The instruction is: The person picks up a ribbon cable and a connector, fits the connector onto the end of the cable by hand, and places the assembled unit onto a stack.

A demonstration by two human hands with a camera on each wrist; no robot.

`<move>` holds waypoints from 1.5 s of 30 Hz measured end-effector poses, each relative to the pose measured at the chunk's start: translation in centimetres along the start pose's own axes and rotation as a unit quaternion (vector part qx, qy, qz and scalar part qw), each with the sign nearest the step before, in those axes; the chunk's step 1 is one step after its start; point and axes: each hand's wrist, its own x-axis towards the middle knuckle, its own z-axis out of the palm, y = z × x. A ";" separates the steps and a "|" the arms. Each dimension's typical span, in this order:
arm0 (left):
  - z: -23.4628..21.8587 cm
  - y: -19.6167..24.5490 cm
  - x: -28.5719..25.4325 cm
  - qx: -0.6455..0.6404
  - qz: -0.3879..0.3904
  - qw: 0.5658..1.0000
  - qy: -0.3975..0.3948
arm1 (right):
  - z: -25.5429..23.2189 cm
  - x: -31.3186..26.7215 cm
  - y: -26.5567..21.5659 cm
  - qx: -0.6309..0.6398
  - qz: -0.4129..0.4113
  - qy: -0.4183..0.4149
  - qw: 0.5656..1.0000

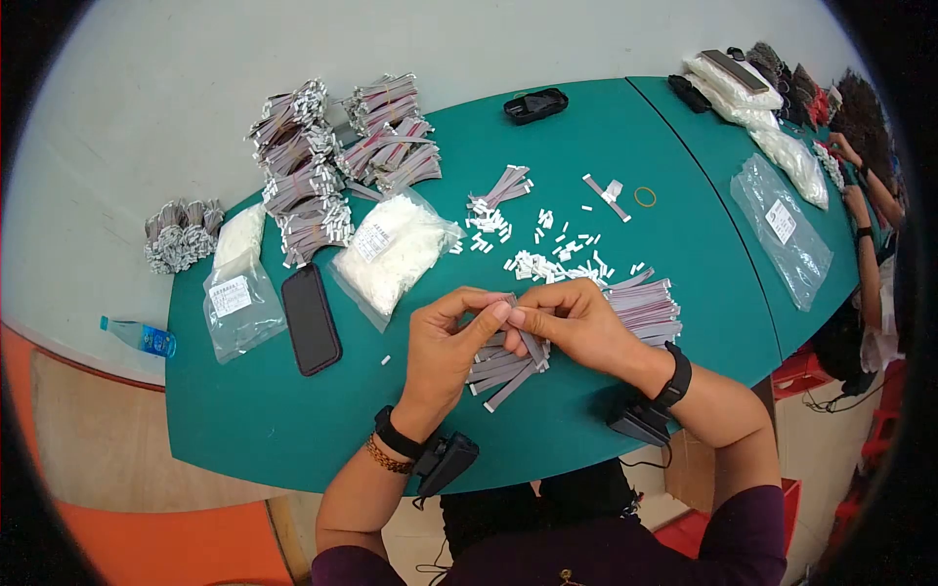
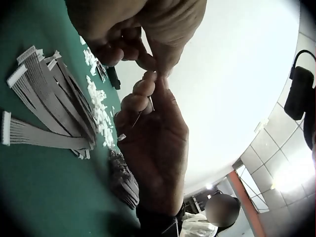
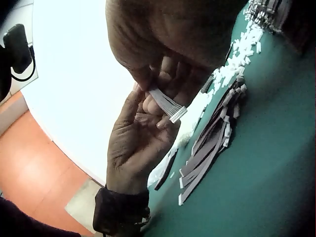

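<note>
Over the front of the green table, my left hand (image 1: 442, 347) and right hand (image 1: 584, 327) meet fingertip to fingertip. Between them they pinch a short grey ribbon cable (image 3: 163, 100). Its white connector (image 3: 178, 114) sticks out over the left fingers in the right wrist view. The cable's other end is hidden by the fingertips. Below the hands lies a loose pile of similar ribbon cables (image 1: 500, 376), and another stack of cables (image 1: 645, 311) sits beside the right hand. White connector housings (image 1: 547, 268) are scattered just beyond the fingers.
Bundled cables (image 1: 305, 186) are heaped at the back left. A bag of white parts (image 1: 391, 249), a black phone (image 1: 312, 319) and a flatter plastic bag (image 1: 239, 298) lie left. A black case (image 1: 535, 105) sits at the back. Another person's arms (image 1: 865, 234) show far right.
</note>
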 end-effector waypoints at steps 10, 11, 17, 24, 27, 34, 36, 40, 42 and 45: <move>-0.3 0.0 0.1 0.013 -0.009 1.000 -0.014 | 0.0 -0.2 -0.4 -0.015 -0.006 -0.027 1.000; -0.2 0.1 0.1 0.006 -0.014 1.000 -0.015 | 0.0 -0.2 -0.4 -0.014 -0.008 -0.028 0.999; -0.1 -0.2 0.0 -0.021 -0.031 0.999 -0.002 | 0.0 -0.1 -0.1 -0.028 -0.015 -0.020 0.999; 0.3 -0.3 0.0 0.018 0.022 0.999 0.016 | 0.0 -0.2 -0.2 -0.020 -0.020 -0.005 1.000; 0.6 0.1 0.0 0.052 0.073 0.996 0.001 | 0.0 -0.2 -0.3 -0.009 -0.021 -0.004 1.000; 0.9 0.2 -0.2 0.014 0.046 0.999 0.018 | 0.5 -0.5 -0.1 -0.023 -0.038 0.009 0.999; 1.0 0.2 -0.2 0.009 0.046 0.999 0.021 | 0.6 -0.4 -0.1 -0.022 -0.046 0.012 0.999; 1.2 -0.1 -0.3 -0.025 0.025 0.999 0.041 | 0.7 -0.5 -0.3 -0.017 -0.044 0.018 0.999; 1.1 -0.4 -0.3 -0.048 0.014 0.998 0.038 | 0.6 -0.4 -0.2 -0.021 -0.037 0.013 0.999; 0.8 -1.2 -0.2 -0.048 0.025 0.997 0.053 | 0.7 -0.5 -0.2 -0.016 -0.043 0.013 0.999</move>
